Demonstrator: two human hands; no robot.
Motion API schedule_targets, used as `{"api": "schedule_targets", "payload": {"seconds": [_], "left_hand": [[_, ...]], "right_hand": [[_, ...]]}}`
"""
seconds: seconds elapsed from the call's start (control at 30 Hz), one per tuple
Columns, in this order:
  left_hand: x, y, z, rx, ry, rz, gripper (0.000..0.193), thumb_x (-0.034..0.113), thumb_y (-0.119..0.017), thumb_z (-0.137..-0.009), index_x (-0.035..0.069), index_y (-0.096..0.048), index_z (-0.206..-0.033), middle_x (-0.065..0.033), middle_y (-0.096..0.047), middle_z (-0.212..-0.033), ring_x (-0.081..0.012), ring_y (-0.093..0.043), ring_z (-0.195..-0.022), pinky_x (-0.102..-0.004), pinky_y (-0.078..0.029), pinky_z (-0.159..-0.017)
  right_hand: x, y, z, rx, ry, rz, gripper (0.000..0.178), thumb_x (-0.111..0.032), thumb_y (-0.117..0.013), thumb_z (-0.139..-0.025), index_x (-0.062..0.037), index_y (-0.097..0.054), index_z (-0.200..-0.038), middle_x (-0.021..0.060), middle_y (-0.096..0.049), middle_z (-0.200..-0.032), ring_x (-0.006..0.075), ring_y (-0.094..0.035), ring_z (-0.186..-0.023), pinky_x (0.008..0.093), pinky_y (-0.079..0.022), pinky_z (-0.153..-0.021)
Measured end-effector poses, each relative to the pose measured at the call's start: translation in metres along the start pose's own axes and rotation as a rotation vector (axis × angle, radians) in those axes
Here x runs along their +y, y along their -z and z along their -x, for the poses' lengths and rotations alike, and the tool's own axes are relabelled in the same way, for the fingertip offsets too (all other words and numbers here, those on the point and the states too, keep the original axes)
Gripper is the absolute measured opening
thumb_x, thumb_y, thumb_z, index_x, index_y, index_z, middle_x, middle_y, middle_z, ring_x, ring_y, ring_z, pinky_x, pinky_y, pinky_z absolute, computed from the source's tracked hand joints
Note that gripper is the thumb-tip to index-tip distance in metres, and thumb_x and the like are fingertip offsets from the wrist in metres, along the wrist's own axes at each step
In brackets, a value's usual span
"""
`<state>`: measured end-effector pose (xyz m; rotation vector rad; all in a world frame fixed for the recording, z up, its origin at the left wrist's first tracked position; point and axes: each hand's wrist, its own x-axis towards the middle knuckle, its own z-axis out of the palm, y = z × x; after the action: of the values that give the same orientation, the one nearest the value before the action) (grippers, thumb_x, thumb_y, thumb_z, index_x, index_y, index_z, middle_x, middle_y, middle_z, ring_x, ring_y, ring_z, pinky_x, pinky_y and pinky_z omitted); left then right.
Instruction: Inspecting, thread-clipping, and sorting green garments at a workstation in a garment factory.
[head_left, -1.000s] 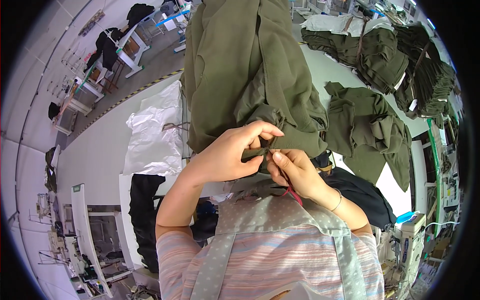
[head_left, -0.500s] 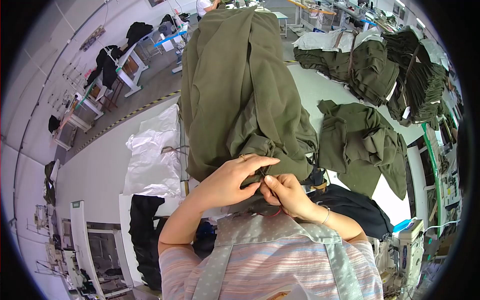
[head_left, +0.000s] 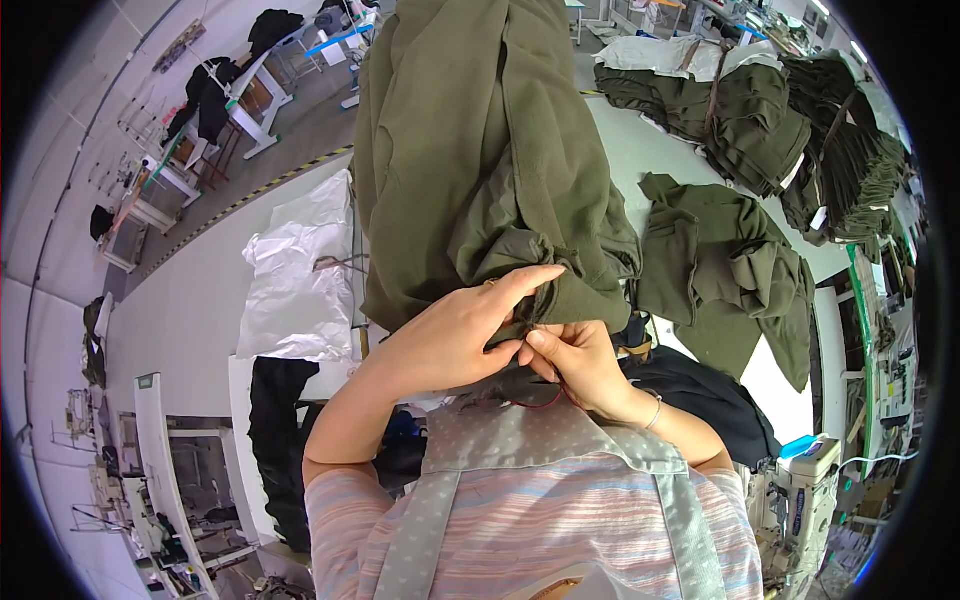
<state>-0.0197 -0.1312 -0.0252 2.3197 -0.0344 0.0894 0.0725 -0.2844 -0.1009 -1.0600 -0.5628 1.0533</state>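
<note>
A large olive green garment [head_left: 440,170] drapes over the table in front of me, its near end gathered close to my body. My left hand [head_left: 450,335] is closed on a fold at this near edge, the index finger stretched over the cloth and the thumb below. Beside it, my right hand [head_left: 585,370] pinches with thumb and fingers right at the cloth's edge. What lies between those fingertips is too small to make out. A thin red cord [head_left: 545,404] hangs just under my right hand, in front of the grey dotted apron [head_left: 520,440].
Another olive garment piece [head_left: 725,265] lies to the right, with tied olive bundles [head_left: 740,120] behind it. Crinkled white sheeting [head_left: 300,270] is at left. Black cloth [head_left: 280,440] hangs over the near left edge; more dark cloth [head_left: 700,400] lies right of my hands.
The whole view has shifted, so the table and garment appear slightly higher. My hands stay at the same edge of the garment, the right fingertips now closer against the cloth.
</note>
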Motion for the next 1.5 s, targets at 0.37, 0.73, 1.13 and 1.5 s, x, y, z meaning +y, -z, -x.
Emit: {"api": "schedule_targets", "payload": {"seconds": [0.37, 0.73, 1.13, 1.5], "left_hand": [[-0.006, -0.002, -0.002, 0.004, -0.007, 0.038, 0.070, 0.000, -0.062, -0.074, 0.014, -0.037, -0.138, -0.0149, -0.061, -0.097, -0.0274, -0.062, -0.087, -0.0351, -0.052, -0.079], [-0.011, -0.002, 0.001, 0.004, -0.125, -0.044, 0.072, -0.001, -0.061, -0.074, 0.015, -0.036, -0.140, -0.0128, -0.062, -0.106, -0.0275, -0.061, -0.084, -0.0350, -0.051, -0.075], [0.017, 0.040, -0.069, 0.049, -0.272, -0.818, 0.057, 0.018, -0.069, -0.077, 0.011, -0.051, -0.130, -0.0116, -0.060, -0.116, -0.0383, -0.056, -0.101, -0.0484, -0.039, -0.096], [0.086, 0.008, -0.220, -0.332, -0.441, -0.805, 0.048, 0.012, -0.067, -0.077, 0.004, -0.052, -0.122, -0.0153, -0.058, -0.116, -0.0326, -0.054, -0.108, -0.0379, -0.044, -0.092]], "right_hand": [[0.003, 0.003, -0.002, -0.003, 0.012, 0.047, 0.031, -0.018, -0.054, -0.095, 0.0050, -0.062, -0.076, 0.0024, -0.055, -0.061, 0.0063, -0.040, -0.051, 0.0214, -0.030, -0.047], [-0.004, 0.018, 0.003, -0.179, -0.057, 0.037, 0.018, -0.017, -0.058, -0.092, 0.0017, -0.059, -0.090, 0.0013, -0.058, -0.066, 0.0045, -0.042, -0.051, 0.0197, -0.032, -0.046], [-0.030, 0.064, -0.019, -0.180, 0.553, 1.090, 0.044, -0.027, -0.070, -0.080, -0.0151, -0.058, -0.121, 0.0082, -0.065, -0.077, 0.0204, -0.065, -0.066, 0.0310, -0.049, -0.059], [-0.002, 0.190, 0.054, 0.438, 0.291, 0.374, 0.020, -0.011, -0.061, -0.087, -0.0074, -0.062, -0.107, 0.0015, -0.058, -0.069, 0.0064, -0.055, -0.060, 0.0227, -0.044, -0.056]]}}
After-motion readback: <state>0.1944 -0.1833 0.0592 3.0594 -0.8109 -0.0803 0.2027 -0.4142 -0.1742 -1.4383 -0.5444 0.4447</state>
